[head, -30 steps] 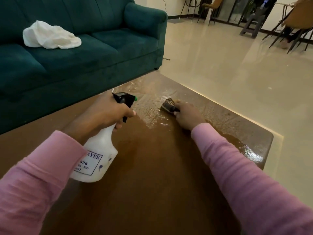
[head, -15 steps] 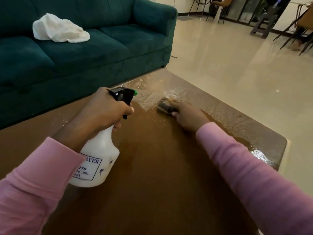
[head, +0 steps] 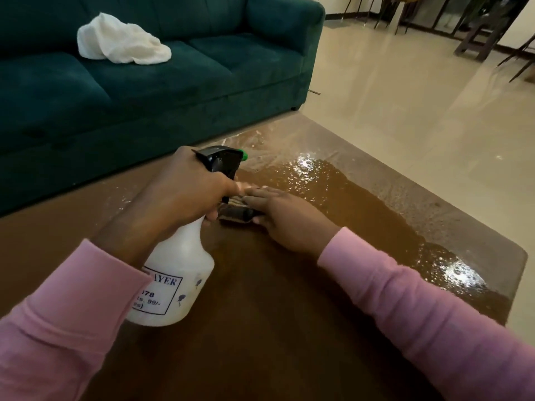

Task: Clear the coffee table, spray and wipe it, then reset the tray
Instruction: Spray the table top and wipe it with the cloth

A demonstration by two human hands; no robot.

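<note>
- Where the table (head: 260,328) fills the lower half of the frame, we see two hands meeting just left of centre, both arms in pink sleeves (head: 419,314).
- The left hand (head: 185,195) holds a white spray bottle (head: 179,270) by the neck. Its fingers are curled round the neck below the black head, and one fingertip lies on the trigger.
- The bottle tilts, its base toward the lower left and its green-tipped nozzle toward the centre of the frame. We cannot tell whether the base touches the table.
- The right hand (head: 283,215) presses on a dark wiper (head: 234,214) that lies on the table just right of the bottle's neck. Its fingers (head: 260,195) are straight and close together, flat over the top of the wiper, and the thumb lies along the wiper's near edge.
- Whether the wiper is a cloth or a sponge we cannot tell.
- The fingertips of the two hands are touching or nearly touching at the trigger.
- A wet patch (head: 333,183) shines on the table from the centre down toward the right edge of the frame, beyond the right hand.
- A dark green sofa (head: 202,82) fills the upper left, with a crumpled white cloth (head: 121,43) on its seat.
- A pale glossy floor (head: 405,111) takes the upper right, with chair legs (head: 474,44) at the top right corner.
</note>
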